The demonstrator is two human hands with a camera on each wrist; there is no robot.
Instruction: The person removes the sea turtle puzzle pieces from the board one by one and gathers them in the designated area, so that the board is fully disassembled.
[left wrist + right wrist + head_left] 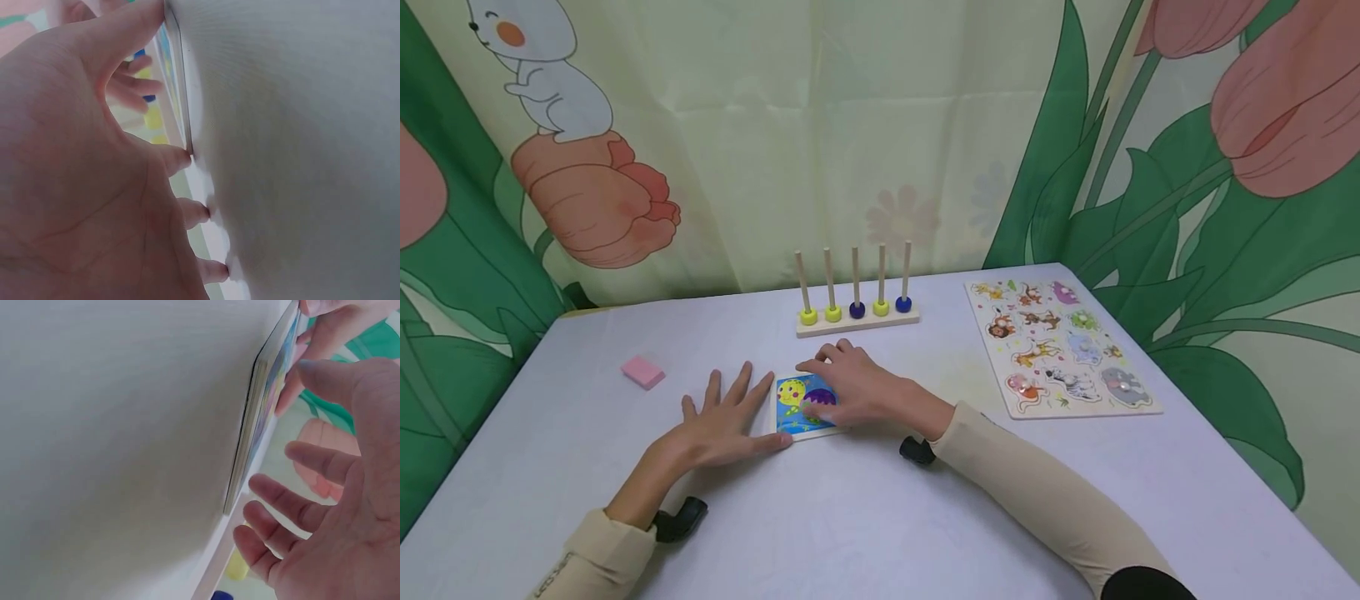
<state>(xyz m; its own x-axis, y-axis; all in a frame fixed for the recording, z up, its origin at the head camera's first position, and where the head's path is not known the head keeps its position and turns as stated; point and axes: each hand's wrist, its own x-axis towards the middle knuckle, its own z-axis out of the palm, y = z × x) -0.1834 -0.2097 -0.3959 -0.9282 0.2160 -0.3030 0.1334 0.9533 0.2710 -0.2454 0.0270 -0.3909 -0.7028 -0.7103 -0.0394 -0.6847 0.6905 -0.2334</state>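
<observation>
A pink block (642, 372) lies on the white table (790, 533). Just beside it, the left hand (722, 422) is spread, thumb and index finger touching the edges of a small picture board (796, 403), flat on the table between both hands. The right hand (857, 385) is over its right side, fingers apart and loosely bent; I can't tell whether the thumb touches it. Behind stands a 5-peg bead rack (858, 323); at far right, an animal puzzle (1060, 346).

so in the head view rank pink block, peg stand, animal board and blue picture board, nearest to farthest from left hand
1. Blue picture board: touching the left hand, on its right
2. Pink block: on the left
3. Peg stand: ahead, to the right
4. Animal board: far right
</observation>
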